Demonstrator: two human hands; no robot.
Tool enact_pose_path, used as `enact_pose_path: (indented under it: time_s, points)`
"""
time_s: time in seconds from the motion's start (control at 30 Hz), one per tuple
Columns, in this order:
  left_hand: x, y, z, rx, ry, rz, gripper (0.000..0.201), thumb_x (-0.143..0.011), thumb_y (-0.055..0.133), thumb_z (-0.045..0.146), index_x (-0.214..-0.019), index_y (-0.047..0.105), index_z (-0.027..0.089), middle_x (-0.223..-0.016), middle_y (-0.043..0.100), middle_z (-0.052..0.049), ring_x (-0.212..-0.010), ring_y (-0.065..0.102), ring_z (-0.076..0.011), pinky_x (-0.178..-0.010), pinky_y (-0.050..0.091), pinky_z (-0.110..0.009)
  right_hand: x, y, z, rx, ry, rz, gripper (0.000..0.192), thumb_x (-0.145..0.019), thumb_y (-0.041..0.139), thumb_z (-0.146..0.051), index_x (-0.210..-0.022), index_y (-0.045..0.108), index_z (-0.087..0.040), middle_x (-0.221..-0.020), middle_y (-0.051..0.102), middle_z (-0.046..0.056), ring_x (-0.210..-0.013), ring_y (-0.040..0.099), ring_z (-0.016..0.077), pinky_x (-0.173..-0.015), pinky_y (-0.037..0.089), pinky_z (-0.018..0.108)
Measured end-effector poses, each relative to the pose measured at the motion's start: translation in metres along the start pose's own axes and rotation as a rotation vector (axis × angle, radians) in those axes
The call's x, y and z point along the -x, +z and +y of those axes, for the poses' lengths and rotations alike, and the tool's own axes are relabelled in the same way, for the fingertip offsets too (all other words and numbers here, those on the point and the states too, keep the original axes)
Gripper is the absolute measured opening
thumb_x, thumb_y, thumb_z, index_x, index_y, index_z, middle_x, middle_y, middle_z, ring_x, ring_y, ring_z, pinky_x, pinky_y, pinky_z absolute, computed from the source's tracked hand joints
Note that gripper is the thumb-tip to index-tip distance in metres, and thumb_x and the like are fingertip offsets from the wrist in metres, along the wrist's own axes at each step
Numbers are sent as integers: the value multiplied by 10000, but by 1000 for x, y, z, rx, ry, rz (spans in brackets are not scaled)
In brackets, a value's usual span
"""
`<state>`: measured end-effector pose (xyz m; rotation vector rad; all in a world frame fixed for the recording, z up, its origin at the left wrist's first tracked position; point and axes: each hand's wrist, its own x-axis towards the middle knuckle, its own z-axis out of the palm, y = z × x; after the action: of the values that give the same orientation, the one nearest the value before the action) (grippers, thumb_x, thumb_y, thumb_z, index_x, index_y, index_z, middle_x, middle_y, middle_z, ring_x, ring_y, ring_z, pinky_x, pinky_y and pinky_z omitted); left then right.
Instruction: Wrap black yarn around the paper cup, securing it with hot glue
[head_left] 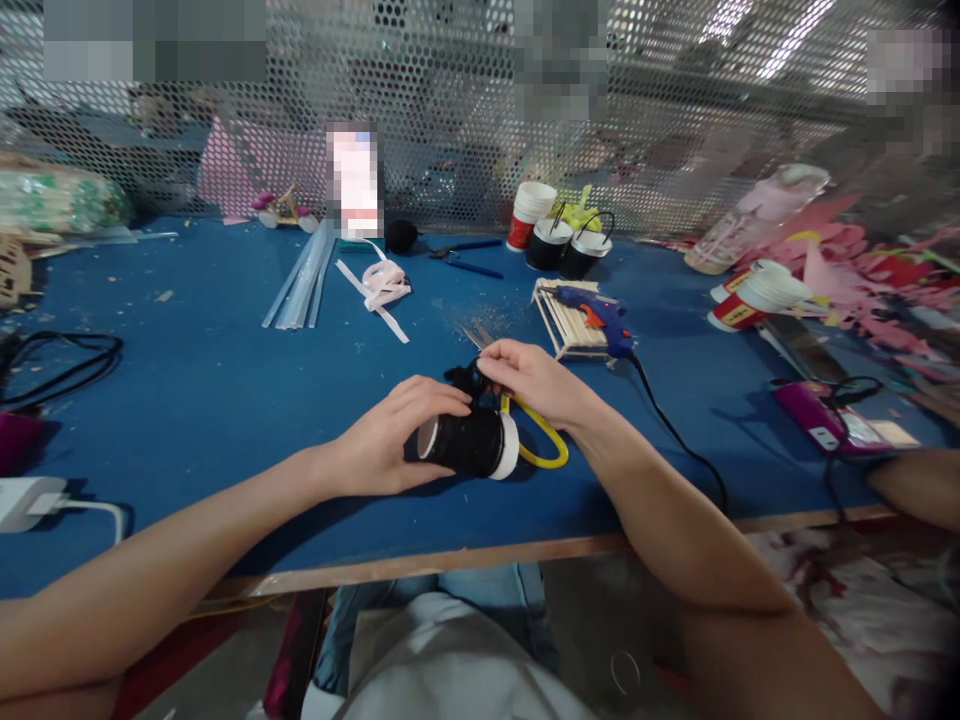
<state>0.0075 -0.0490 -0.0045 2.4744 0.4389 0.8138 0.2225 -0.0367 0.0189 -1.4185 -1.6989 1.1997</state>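
A paper cup wrapped in black (pixel 469 443) lies on its side at the table's front, its white rim facing right. My left hand (pixel 401 430) is closed around it, thumb below and fingers over the top. Just above the cup, my right hand (pixel 525 375) pinches a bunch of black cord (pixel 466 377); the fingertips partly cover it. Scissors with a yellow handle (pixel 555 452) lie beneath and beside my right hand. Their blades point away from me, and the hand hides their middle.
A blue glue gun (pixel 592 308) rests on a stick rack (pixel 555 325), its cable trailing right. Behind stand two black-wrapped cups (pixel 547 246), stacked paper cups (pixel 531 215) and pliers (pixel 469 257). Glue sticks (pixel 304 280) and pale ribbon (pixel 385 285) lie left. Another person's arm (pixel 919 485) shows right.
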Motion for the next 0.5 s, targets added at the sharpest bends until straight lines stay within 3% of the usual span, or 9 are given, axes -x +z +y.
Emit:
enact_pose_path:
  time_s: [0.23,0.5]
  points:
    - [4,4,-2,196,-280,9,533,-676,717,324,-1115,459,165,-1059,566,-97,-927,592,-217,-803,506,-345,-4,-1,0,-231,-69,235,142,-824,545,-300,-823,473,-179,-572,581,-33,-455,464,57,-457,361,208]
    - [0,2,9,278,-367,-128,451,-754,644,345,-1144,503,169,-1083,589,-84,-913,600,-187,-751,516,-285,-12,-3,-3,-177,-287,449,134,-817,560,-295,-805,472,-195,-563,581,-48,-458,491,50,-454,391,187]
